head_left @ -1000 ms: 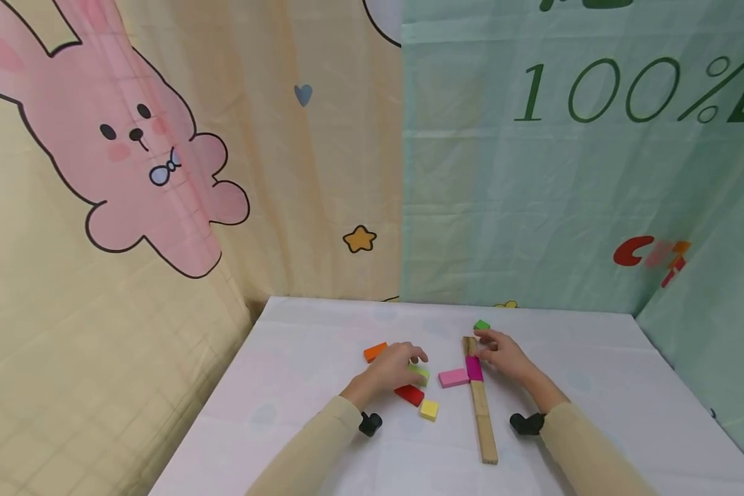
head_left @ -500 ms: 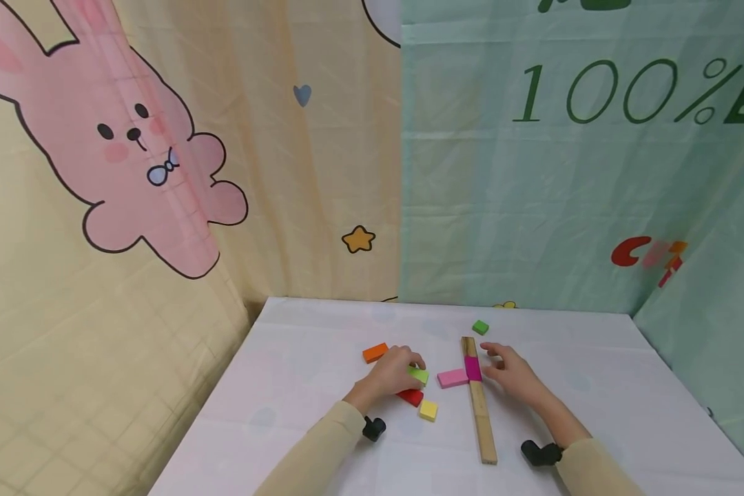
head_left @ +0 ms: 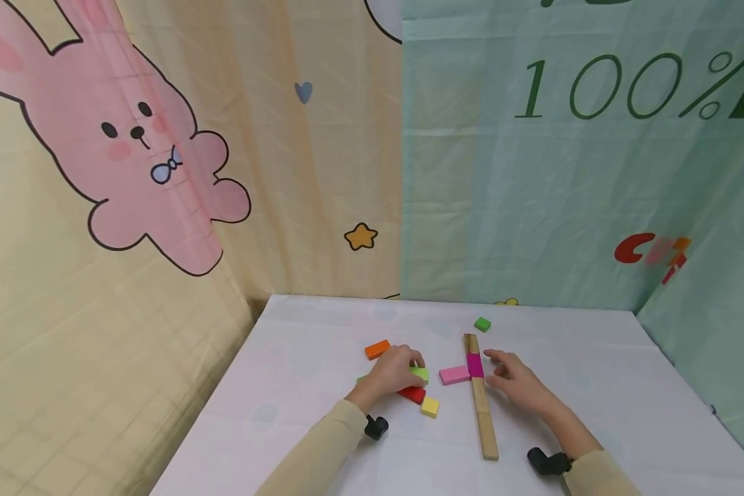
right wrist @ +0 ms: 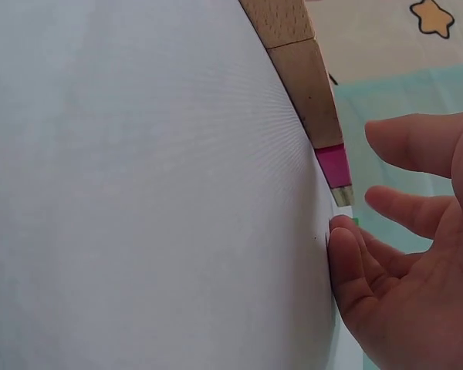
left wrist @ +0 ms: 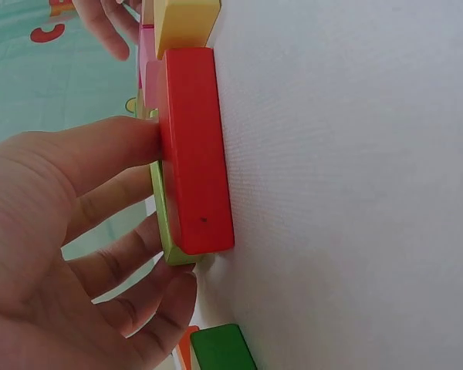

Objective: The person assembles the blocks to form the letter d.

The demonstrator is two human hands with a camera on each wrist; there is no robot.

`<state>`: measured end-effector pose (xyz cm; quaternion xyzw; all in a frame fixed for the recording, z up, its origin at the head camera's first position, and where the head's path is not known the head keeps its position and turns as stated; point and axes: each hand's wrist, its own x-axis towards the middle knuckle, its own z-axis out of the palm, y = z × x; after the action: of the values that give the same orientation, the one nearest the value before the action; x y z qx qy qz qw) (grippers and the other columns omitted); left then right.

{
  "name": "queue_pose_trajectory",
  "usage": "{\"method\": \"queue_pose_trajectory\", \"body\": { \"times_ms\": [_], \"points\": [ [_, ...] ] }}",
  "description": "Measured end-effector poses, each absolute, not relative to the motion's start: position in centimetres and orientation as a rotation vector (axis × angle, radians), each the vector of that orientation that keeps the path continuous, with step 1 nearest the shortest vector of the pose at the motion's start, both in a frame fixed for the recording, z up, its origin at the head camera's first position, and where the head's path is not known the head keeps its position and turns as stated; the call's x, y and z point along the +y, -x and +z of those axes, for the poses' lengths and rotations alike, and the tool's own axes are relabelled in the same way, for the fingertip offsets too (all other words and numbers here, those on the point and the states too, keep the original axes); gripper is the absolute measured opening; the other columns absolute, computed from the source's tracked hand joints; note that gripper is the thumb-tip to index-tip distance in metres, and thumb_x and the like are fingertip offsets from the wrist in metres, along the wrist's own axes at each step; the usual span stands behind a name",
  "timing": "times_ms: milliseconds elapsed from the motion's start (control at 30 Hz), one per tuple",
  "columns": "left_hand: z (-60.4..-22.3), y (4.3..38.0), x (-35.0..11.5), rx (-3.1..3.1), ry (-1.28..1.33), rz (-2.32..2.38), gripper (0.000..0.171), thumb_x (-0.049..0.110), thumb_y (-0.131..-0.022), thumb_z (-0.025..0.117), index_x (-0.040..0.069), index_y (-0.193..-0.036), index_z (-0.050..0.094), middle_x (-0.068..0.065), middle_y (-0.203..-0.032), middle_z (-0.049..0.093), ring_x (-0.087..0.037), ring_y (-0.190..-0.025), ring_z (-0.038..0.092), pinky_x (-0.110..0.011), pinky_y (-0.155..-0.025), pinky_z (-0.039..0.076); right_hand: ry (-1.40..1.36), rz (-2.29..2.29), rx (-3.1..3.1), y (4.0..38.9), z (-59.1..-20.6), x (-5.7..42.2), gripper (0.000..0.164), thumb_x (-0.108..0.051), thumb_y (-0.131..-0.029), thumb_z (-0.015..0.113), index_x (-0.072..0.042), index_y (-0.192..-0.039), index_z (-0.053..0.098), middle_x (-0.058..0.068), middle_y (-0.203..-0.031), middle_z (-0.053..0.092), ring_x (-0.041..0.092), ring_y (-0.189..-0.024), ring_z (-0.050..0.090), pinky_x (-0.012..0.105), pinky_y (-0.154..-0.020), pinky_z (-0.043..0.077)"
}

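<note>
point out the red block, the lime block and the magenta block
red block point(left wrist: 199, 154), left wrist view, long side
lime block point(head_left: 420, 373), head view, uncovered end
magenta block point(head_left: 474, 366), head view, middle of top

1. Behind the left hand point(head_left: 397, 370), a plain beige sleeve point(head_left: 313, 451) ends in a simple cuff point(head_left: 350, 412).
2. Just behind that hand, beside the cuff, sits a small, rounded black camera point(head_left: 377, 428).
3. Behind the right hand point(head_left: 521, 383), a matching beige sleeve point(head_left: 600, 475).
4. Between them, another black camera point(head_left: 547, 462), stubby and bent.
</note>
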<state>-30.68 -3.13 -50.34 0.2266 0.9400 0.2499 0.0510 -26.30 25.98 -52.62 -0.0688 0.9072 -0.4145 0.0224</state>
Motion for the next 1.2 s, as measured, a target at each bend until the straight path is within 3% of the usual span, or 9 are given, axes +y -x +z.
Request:
{"method": "queue_pose_trajectory", "body": {
  "times_ms": [1200],
  "points": [
    [-50.82,29.7,-2.55,2.939,-0.673,0.827,0.026,0.036,-0.081,0.085,0.019,-0.098,0.075,0.012,-0.079,0.058,-0.008,-0.071,0.051,-0.022,-0.063,0.044,0.172,-1.35,2.733,26.58,-53.11,26.62,0.064,-0.029,-0.097,0.067,-0.012,-0.152,0.04,0.015,-0.149,0.043,0.03,-0.12,0.048,0.048,-0.097,0.05]
  ]
}}
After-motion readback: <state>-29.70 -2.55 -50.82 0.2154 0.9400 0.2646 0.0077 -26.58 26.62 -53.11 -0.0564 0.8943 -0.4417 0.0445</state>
